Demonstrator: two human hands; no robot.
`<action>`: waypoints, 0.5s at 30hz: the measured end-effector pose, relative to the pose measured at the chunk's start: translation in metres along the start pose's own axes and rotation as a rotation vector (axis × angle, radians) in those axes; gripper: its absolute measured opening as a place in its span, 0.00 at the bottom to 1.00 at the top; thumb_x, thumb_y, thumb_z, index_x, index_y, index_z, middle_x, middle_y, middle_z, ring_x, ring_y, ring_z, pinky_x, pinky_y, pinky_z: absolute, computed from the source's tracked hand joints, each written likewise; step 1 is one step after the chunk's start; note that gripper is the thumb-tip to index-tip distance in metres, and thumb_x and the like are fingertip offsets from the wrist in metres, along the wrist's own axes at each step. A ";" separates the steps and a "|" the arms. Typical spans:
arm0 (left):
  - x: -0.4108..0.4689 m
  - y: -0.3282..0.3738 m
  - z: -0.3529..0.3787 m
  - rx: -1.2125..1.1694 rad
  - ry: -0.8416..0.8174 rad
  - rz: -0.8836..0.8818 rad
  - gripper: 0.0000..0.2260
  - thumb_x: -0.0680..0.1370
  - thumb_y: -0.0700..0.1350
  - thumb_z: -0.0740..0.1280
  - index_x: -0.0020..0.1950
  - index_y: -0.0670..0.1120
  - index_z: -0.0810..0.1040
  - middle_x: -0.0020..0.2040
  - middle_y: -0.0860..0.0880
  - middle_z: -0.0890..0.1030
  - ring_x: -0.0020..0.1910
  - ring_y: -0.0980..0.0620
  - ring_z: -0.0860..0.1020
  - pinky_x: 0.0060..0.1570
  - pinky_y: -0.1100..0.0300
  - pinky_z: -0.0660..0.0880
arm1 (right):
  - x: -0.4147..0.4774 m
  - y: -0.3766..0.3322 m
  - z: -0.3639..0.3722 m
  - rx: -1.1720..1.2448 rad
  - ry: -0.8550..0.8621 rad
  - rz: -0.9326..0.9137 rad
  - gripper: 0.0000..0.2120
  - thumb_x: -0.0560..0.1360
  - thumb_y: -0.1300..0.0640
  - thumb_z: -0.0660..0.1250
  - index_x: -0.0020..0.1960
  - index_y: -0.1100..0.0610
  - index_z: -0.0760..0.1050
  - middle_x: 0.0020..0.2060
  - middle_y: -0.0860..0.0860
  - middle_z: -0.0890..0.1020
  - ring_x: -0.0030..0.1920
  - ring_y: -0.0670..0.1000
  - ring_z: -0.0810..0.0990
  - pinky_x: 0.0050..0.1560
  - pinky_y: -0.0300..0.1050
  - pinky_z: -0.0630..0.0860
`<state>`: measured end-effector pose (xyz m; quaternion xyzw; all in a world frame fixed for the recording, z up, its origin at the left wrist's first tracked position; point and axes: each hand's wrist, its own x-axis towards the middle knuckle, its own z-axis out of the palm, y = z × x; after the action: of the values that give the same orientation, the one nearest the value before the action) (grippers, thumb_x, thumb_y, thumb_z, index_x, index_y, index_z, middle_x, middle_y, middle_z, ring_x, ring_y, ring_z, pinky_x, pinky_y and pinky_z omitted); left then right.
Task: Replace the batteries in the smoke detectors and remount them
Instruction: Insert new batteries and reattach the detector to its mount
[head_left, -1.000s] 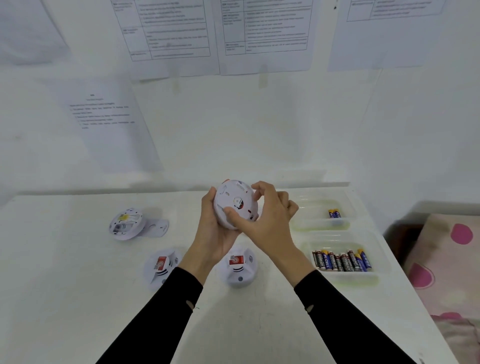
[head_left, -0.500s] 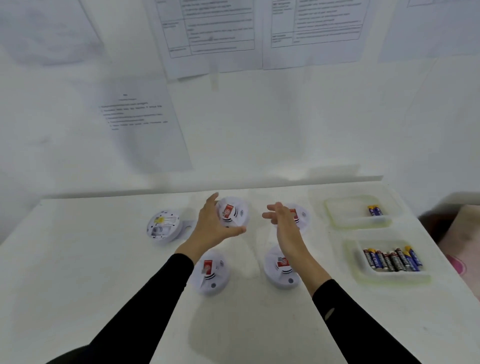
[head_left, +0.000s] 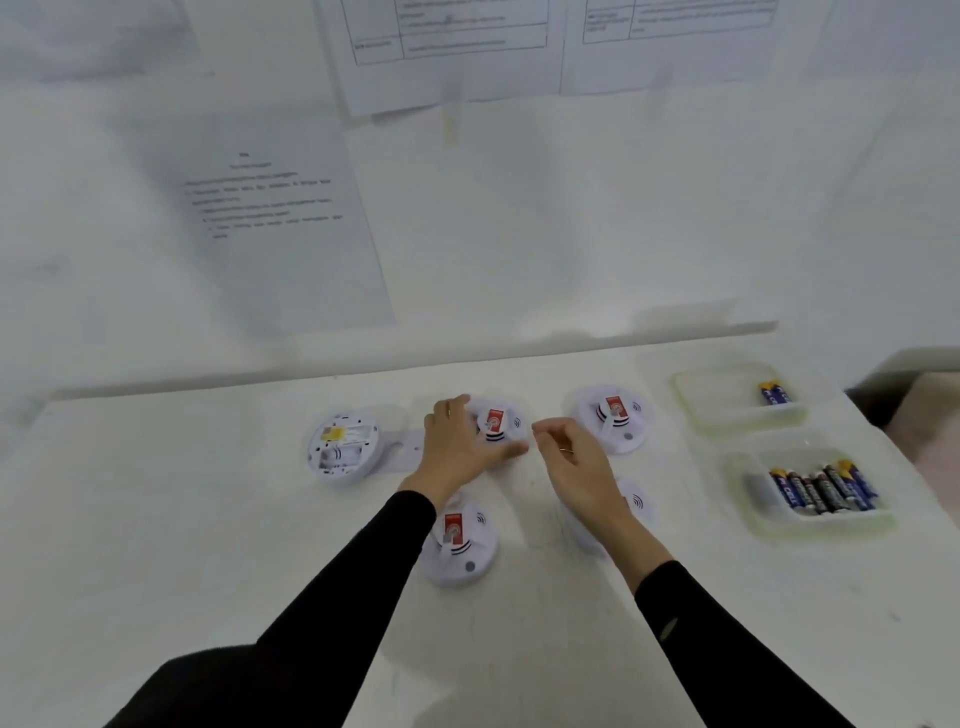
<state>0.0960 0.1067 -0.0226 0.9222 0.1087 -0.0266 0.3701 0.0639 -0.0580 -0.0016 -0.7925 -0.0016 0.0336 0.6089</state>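
Several white round smoke detectors lie on the white table (head_left: 208, 545). My left hand (head_left: 453, 441) spans the left side of one smoke detector (head_left: 500, 423) lying face up with its red label showing, fingers at its far edge and thumb at its near edge. My right hand (head_left: 569, 462) hovers just right of it, fingers loosely curled and holding nothing. Another detector (head_left: 615, 415) lies to the right, one (head_left: 457, 543) sits near my left forearm, and one (head_left: 636, 506) is partly hidden under my right wrist. An opened detector (head_left: 343, 447) lies back-up at the left.
A flat white mounting plate (head_left: 410, 447) lies beside the opened detector. At the right, a clear tray (head_left: 727, 410) holds two batteries (head_left: 774, 393), and a nearer tray (head_left: 753, 514) holds several batteries (head_left: 821, 486). Papers hang on the wall behind.
The detector that both hands held up in the air now lies face up on the table. My right hand has let go; my left hand still spans it.
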 end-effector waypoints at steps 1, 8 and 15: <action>-0.002 -0.005 -0.009 -0.023 0.047 0.023 0.47 0.65 0.64 0.77 0.75 0.44 0.63 0.71 0.46 0.66 0.71 0.46 0.63 0.68 0.56 0.60 | 0.003 -0.002 0.006 -0.029 -0.009 -0.038 0.06 0.79 0.60 0.62 0.52 0.53 0.77 0.48 0.45 0.81 0.46 0.40 0.77 0.46 0.28 0.71; -0.026 -0.083 -0.089 0.031 0.414 -0.067 0.36 0.68 0.55 0.78 0.71 0.44 0.69 0.69 0.43 0.71 0.68 0.42 0.68 0.65 0.50 0.65 | 0.029 -0.020 0.089 -0.413 -0.403 -0.344 0.11 0.76 0.65 0.62 0.53 0.58 0.80 0.53 0.52 0.80 0.54 0.47 0.75 0.56 0.27 0.67; -0.027 -0.148 -0.087 -0.047 0.290 -0.186 0.50 0.53 0.75 0.71 0.66 0.45 0.73 0.58 0.47 0.79 0.59 0.45 0.77 0.60 0.46 0.74 | 0.055 -0.022 0.134 -0.919 -0.638 -0.397 0.22 0.73 0.48 0.68 0.66 0.52 0.73 0.67 0.50 0.72 0.69 0.53 0.67 0.70 0.46 0.55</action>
<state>0.0348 0.2658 -0.0556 0.8936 0.2463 0.0751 0.3677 0.1124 0.0795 -0.0172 -0.9101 -0.3474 0.1514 0.1675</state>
